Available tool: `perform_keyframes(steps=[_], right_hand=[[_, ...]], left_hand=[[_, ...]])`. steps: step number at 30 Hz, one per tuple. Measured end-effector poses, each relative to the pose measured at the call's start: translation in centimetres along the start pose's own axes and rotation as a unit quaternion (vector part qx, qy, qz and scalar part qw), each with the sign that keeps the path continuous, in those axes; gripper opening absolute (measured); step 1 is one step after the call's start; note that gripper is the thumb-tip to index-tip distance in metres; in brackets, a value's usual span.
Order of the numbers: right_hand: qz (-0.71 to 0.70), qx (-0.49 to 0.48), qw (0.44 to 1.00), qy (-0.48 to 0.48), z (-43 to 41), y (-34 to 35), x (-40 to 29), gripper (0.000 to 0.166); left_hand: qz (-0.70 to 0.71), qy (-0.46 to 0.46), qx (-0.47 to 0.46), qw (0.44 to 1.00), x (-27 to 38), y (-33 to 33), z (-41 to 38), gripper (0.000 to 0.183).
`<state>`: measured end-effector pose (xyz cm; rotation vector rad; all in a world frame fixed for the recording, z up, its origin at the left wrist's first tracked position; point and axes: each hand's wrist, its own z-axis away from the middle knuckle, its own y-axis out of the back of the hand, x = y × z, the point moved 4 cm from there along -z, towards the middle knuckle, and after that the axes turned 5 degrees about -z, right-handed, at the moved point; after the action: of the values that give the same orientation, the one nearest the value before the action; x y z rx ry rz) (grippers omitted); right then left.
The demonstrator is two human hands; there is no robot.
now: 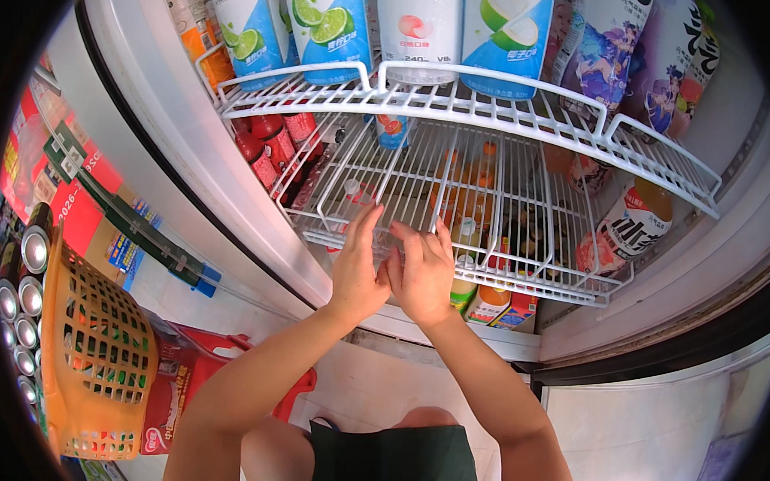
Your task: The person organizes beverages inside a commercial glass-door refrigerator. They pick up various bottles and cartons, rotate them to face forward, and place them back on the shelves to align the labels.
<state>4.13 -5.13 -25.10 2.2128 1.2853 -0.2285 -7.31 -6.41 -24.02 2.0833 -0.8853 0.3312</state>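
Note:
My left hand and my right hand are raised side by side, their thumbs close together, just before the front of a white wire refrigerator shelf. Neither hand holds anything; the fingers point towards the shelf, and whether the fingertips touch its wires I cannot tell. Red-labelled bottles stand at this shelf's left, and a bottle with a white and pink label stands at its right. Beneath the wires, orange drink bottles and a bottle with a green label show.
An upper wire shelf holds several drink bottles above my hands. At the left are the refrigerator's door frame, an orange plastic basket and stacked cans. A red plastic container sits on the floor.

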Motion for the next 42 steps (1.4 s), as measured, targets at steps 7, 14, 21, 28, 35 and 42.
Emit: perform_keyframes(steps=[7,14,21,28,35,42], right_hand=[[-0.072,0.019,0.997,-0.029,1.1,1.3,0.7,0.037],[-0.112,0.076,0.980,-0.143,5.7,9.2,1.5,0.026],[0.008,0.120,0.989,-0.083,-0.3,17.9,3.4,0.018],[0.072,0.070,0.950,-0.296,-3.5,17.3,13.5,0.034],[0.247,-0.036,0.927,-0.280,-5.4,16.6,16.9,0.048],[0.386,-0.195,0.883,-0.183,-8.3,14.7,16.7,0.045]], left_hand=[[0.118,0.045,0.110,0.986,1.7,-3.3,2.8,0.065],[0.332,-0.107,0.079,0.934,6.7,-8.7,4.2,0.037],[0.179,-0.290,-0.027,0.940,13.3,-9.5,-7.0,0.054],[0.104,-0.090,-0.218,0.966,9.0,-13.7,-12.6,0.073],[0.059,-0.218,-0.241,0.944,9.6,-12.2,-9.8,0.065],[0.085,-0.091,-0.129,0.984,9.6,-14.0,-13.1,0.074]])
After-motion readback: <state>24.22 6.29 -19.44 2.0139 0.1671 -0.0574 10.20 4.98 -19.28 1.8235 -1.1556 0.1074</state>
